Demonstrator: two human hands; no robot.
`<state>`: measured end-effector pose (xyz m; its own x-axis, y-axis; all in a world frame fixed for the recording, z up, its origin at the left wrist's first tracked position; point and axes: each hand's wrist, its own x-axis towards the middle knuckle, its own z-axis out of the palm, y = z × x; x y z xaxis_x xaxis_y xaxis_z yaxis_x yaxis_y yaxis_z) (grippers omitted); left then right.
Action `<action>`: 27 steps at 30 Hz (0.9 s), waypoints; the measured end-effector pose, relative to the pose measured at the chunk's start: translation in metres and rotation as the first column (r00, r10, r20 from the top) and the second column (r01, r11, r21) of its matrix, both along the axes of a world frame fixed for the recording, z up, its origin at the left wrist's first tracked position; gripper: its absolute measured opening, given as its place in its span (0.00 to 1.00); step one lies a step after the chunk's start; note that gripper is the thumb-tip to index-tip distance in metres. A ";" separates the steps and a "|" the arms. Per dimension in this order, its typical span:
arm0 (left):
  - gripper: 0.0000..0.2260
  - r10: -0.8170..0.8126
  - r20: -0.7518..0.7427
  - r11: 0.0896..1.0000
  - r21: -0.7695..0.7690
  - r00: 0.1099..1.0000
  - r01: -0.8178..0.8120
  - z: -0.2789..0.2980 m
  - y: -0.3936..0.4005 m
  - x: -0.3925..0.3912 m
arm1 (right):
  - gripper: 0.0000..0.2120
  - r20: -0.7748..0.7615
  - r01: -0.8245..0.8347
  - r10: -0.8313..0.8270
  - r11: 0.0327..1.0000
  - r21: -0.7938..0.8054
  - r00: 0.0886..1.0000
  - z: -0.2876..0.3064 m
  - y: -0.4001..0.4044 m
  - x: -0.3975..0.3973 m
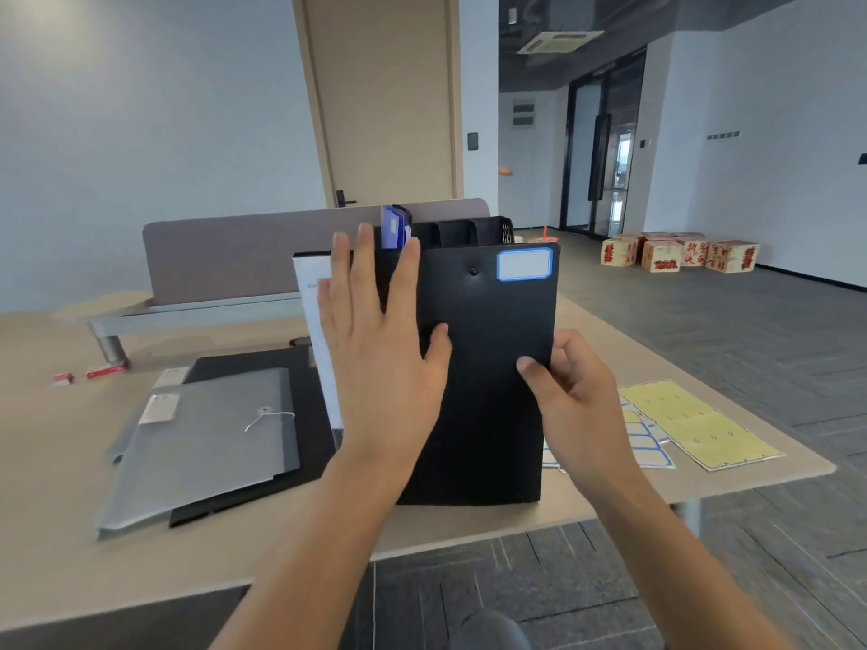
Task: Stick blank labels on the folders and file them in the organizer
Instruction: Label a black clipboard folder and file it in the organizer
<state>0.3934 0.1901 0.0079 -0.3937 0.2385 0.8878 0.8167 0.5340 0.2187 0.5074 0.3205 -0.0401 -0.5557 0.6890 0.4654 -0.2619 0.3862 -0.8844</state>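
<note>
My right hand pinches the black folder upright between my hands; my left hand lies flat and open on its front, a blank label above my right hand.

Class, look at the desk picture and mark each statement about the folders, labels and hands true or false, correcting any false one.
1. The black folder held upright has a blue-edged label at its top right corner. True.
2. The right hand pinches the folder's right edge. True.
3. The left hand is clenched into a fist. False: its fingers are straight, flat against the folder.
4. The grey folder stands in the organizer. False: it lies flat on the desk, left of the hands.
5. A yellow sheet lies on the desk's right side. True.
</note>
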 end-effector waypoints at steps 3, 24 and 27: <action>0.42 -0.008 0.202 0.996 0.092 0.979 -0.011 -0.022 -0.015 -0.006 | 0.07 -0.004 0.011 -0.011 1.000 0.002 1.000 -0.002 -0.003 -0.001; 0.47 -0.106 0.646 0.975 0.215 0.756 -0.047 -0.091 -0.020 -0.020 | 0.16 0.184 0.000 -0.009 0.999 0.048 0.983 -0.063 0.006 -0.004; 0.47 -0.094 0.652 0.975 0.214 0.753 -0.064 -0.090 -0.012 -0.020 | 0.13 0.212 0.074 -0.098 0.990 0.118 0.972 -0.060 0.007 -0.004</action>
<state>0.3737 0.1780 -0.0819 -0.8933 0.0892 0.4405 0.4372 0.3998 0.8056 0.5037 0.3277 -0.0997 -0.5921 0.6908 0.4150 -0.0303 0.4956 -0.8680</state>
